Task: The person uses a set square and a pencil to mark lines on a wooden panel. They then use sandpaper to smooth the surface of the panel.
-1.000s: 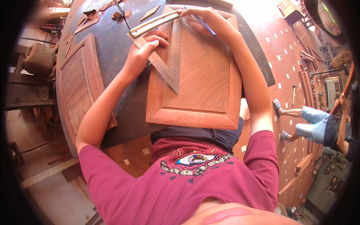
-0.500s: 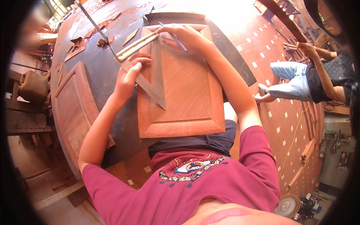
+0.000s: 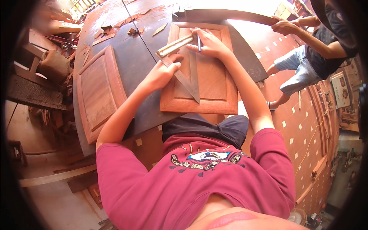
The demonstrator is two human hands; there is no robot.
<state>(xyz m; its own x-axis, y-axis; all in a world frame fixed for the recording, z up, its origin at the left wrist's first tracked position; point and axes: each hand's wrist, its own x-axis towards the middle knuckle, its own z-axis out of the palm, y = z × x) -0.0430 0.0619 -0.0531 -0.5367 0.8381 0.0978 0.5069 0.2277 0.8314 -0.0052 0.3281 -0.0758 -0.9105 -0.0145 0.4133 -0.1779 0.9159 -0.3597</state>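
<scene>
A reddish-brown framed wooden panel (image 3: 214,90) lies on the dark table in front of me. Across its left part rests a metal triangular set square (image 3: 186,85) with a pale, thick stock at its far edge. My left hand (image 3: 163,73) grips the square near the left end of that stock, fingers curled over it. At the stock's right end is my right hand (image 3: 211,45), holding a slim blue-and-white pen (image 3: 199,43) upright between the fingers. The pen's tip is too small to make out against the panel.
A second wooden panel (image 3: 100,92) lies on the dark table (image 3: 143,103) at left. Wood scraps (image 3: 103,39) are scattered at the far left. At right a person (image 3: 303,50) holds a long dark board (image 3: 230,15) reaching over the table's far edge.
The whole view has shifted, so panel and hands sit further right. My right hand's pen has turned from slanted to nearly upright. The other person's long board has swung down across the far edge.
</scene>
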